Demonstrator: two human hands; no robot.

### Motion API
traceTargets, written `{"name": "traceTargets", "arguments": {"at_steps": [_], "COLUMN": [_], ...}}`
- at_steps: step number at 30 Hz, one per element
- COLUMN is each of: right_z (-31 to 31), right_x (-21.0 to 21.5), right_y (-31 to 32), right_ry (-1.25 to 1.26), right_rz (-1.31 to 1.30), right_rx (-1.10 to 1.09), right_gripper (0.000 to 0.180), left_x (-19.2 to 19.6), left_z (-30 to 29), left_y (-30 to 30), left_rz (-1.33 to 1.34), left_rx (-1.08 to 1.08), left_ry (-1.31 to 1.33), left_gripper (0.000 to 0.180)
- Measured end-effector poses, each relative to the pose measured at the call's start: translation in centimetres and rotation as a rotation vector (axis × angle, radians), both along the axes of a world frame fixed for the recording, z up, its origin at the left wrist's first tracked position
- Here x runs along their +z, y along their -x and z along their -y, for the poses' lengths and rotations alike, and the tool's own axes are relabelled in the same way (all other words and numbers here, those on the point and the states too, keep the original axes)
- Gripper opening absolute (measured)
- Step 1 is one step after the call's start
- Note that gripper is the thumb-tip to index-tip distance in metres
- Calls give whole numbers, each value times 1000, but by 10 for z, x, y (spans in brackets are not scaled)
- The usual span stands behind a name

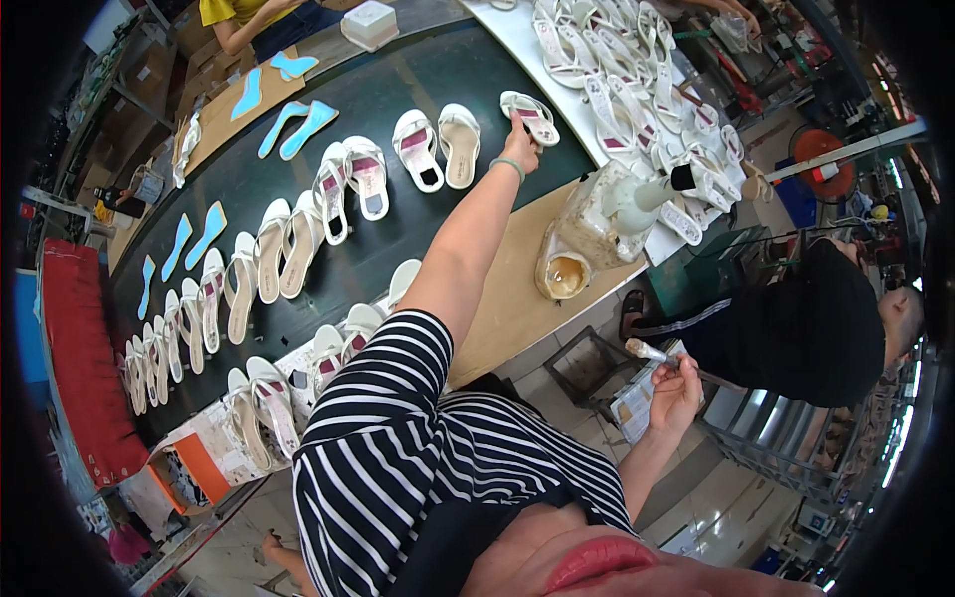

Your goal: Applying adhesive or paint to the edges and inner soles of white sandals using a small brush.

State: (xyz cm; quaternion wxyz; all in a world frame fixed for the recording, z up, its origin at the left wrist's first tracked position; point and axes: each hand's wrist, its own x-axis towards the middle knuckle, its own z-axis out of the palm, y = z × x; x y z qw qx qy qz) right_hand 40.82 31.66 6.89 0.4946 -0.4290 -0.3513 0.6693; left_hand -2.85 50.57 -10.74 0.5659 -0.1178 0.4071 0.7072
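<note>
Reaching far out over the dark belt (398,90), the left hand (521,132) is closed on a white sandal (530,116) with a pink inside. The fingers pinch the sandal near its middle. The sandal lies long and thin, with one end pointing up and to the left and the other end pointing down and to the right. I cannot tell which end is the toe. It sits near the right edge of the belt, close to the light table (517,40) that is full of more white sandals (617,80). A green band (507,164) goes around the wrist of that arm.

The right hand (676,393) is down low, well apart from the sandal. It is closed around a small brush (649,351) with a pale tip. The brush points up and to the left.

Just left of the held sandal, a pair of white sandals (438,147) lies on the belt, and more pairs run in a line toward the lower left. Blue soles (298,124) lie farther up the belt. On a brown board (517,289) beside the belt stands a clear jug (597,224) with a bowl (563,276) of glue-like stuff next to it. Another person in a dark top (806,328) sits to the right.
</note>
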Motion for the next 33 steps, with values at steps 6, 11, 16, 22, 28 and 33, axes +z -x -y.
{"name": "traceTargets", "arguments": {"at_steps": [6, 11, 16, 22, 28, 33], "right_z": [-24, -33, -38, -39, -48, -55], "right_x": [-31, -34, -44, -54, -82, -123], "right_y": [18, 52, 68, 72, 97, 112], "right_ry": [97, 19, 4, -76, -278, -381], "right_rz": [-110, -73, -54, 210, 512, 654], "right_rx": [134, 287, 435, 334, 290, 281], "right_gripper": [14, 25, 27, 25, 18, 15], "left_x": [7, 89, 109, 77, 23, -25], "left_z": [148, 347, 527, 592, 525, 479], "left_y": [45, 82, 50, -80, -138, -141], "left_rz": [-287, -842, -933, -751, -919, -356], "left_rx": [-455, -334, -33, -197, -388, 3], "left_ry": [-280, 41, 557, 429, 380, 177], "left_gripper": [81, 39, 33, 29, 57, 59]}}
